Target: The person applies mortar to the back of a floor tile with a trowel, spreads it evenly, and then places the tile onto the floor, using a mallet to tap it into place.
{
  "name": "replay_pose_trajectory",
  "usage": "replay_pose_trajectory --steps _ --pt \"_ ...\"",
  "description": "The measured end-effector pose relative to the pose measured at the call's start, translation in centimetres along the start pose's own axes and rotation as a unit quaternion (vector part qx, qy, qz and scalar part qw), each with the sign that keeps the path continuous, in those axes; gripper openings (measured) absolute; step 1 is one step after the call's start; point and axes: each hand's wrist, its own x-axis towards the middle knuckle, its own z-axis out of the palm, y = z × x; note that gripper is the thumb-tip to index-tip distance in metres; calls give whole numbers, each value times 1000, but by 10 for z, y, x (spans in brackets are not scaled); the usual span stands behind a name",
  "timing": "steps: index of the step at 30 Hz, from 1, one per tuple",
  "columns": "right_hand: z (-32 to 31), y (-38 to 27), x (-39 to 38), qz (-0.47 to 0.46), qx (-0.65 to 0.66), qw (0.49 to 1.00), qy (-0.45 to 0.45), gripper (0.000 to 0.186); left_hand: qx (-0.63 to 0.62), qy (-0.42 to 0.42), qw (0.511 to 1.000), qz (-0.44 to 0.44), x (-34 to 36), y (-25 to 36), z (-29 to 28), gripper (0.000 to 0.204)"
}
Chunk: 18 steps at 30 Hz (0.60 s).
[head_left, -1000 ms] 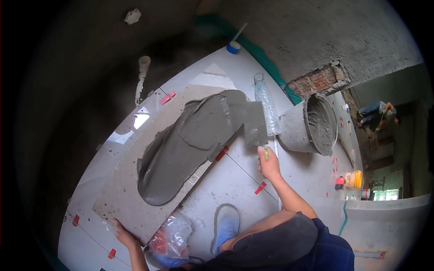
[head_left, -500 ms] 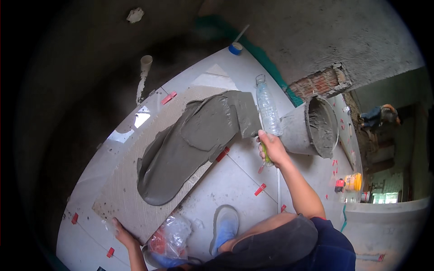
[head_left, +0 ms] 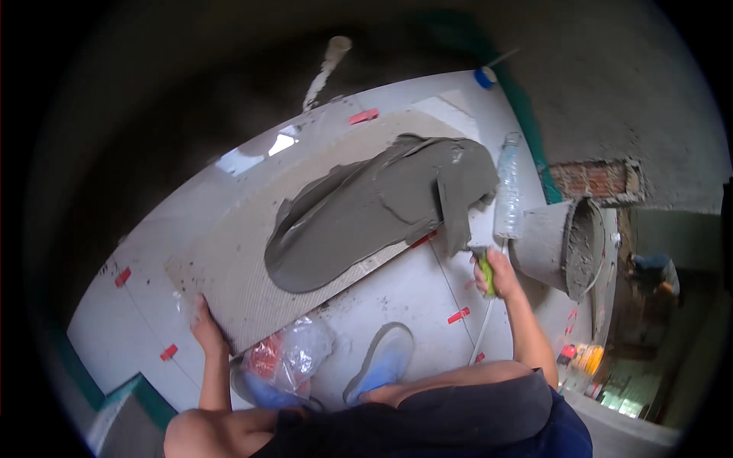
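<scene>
A large tile (head_left: 221, 275) with a ribbed back lies tilted across the floor, with a thick layer of wet grey mortar (head_left: 359, 214) spread over its middle and far right end. My right hand (head_left: 500, 273) is closed round the green handle of a trowel (head_left: 456, 217). Its mortar-coated blade stands tilted at the right part of the mortar, touching it. At the tile's near left corner my left hand (head_left: 208, 328) grips the edge; some of its fingers are hidden.
Right of the tile are a clear plastic bottle (head_left: 508, 191) and a tipped bucket (head_left: 542, 243) with mortar inside. A plastic bag (head_left: 294, 353) lies by my shoe (head_left: 382, 359). Red clips (head_left: 459, 315) mark floor joints. Blue tape (head_left: 485, 77) and a pipe (head_left: 327, 65) are beyond. Another person (head_left: 658, 273) is far right.
My view has turned, so the scene sits differently. The trowel blade, flatter before at the mortar's far right end, is now tilted up and drawn nearer me. My left hand stays at the tile's corner.
</scene>
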Motion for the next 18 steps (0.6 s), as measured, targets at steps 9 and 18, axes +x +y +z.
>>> replay_pose_trajectory --steps 9,18 --pt "102 21 -52 46 -252 944 -206 33 -45 12 999 -3 -16 20 5 62" --pt "184 2 -15 -157 -410 884 -159 42 -30 -9 999 -17 -22 32 13 62"
